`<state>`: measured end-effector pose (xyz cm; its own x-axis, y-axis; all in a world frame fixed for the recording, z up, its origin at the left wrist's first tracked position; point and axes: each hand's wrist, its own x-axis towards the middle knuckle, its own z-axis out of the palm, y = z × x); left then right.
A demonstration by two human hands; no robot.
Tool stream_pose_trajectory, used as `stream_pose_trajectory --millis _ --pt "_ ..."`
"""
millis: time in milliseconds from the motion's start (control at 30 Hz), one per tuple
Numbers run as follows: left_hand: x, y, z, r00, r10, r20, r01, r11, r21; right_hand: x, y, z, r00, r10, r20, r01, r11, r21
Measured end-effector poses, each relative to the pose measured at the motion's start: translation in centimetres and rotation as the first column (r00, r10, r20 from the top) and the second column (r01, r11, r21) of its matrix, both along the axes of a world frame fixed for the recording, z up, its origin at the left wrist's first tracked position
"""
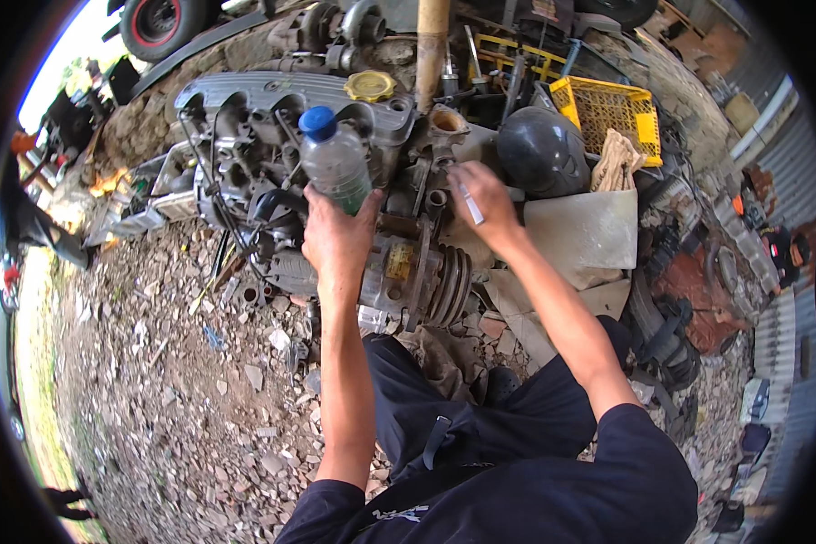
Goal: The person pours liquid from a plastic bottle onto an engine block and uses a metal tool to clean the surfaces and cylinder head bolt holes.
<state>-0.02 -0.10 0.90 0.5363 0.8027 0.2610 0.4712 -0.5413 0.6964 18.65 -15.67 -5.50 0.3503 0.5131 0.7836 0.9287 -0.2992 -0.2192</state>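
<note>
My left hand (337, 238) grips a clear plastic bottle (334, 161) with a blue cap and some greenish content low inside. My right hand (488, 201) has its fingers closed on a slim white object (471, 208), with its fingertips at a dark metal fitting (443, 165) that has round openings. Under and around both hands are greasy engine parts: a grey valve cover (238, 89) with a yellow filler cap (369, 85) behind the bottle, and a cylindrical metal unit with a grooved pulley (446, 286) below my hands.
A black helmet (533, 145), yellow crate (648, 113), crumpled brown paper (615, 161) and pale sheet (580, 227) lie rightward. Behind are a bamboo post (431, 45) and tyre (161, 23). A person (36, 218) stands far left. Gravel (181, 381) covers the ground; corrugated metal (784, 363) edges the right.
</note>
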Motion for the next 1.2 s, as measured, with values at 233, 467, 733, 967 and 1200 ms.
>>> stream_pose_trajectory --millis 233,467,733,967,1200 --pt "-0.1 0.1 -0.5 1.000 -0.015 0.013 0.015 1.000 -0.012 1.3 -0.3 -1.8 0.769 0.211 -0.603 -0.032 0.955 0.293" --pt "0.4 0.3 -0.7 0.998 -0.008 0.058 0.005 0.999 0.051 -1.2 1.3 -0.9 0.979 0.007 -0.205 0.027 0.987 0.160" --pt "0.0 -0.7 -0.1 0.990 0.024 0.140 -0.034 0.997 0.067 -1.2 -8.8 -0.6 0.518 0.335 -0.787 -0.041 0.929 0.368" --pt "0.9 -0.1 -0.5 0.832 0.055 0.551 -0.066 0.998 0.000 -0.3 -11.0 -0.5 0.419 0.396 -0.817 -0.060 0.910 0.411" --pt "0.6 -4.9 4.7 0.805 -0.229 0.548 0.187 0.973 0.132 -2.0 -9.1 4.7 0.446 0.582 -0.680 -0.286 0.813 0.508"
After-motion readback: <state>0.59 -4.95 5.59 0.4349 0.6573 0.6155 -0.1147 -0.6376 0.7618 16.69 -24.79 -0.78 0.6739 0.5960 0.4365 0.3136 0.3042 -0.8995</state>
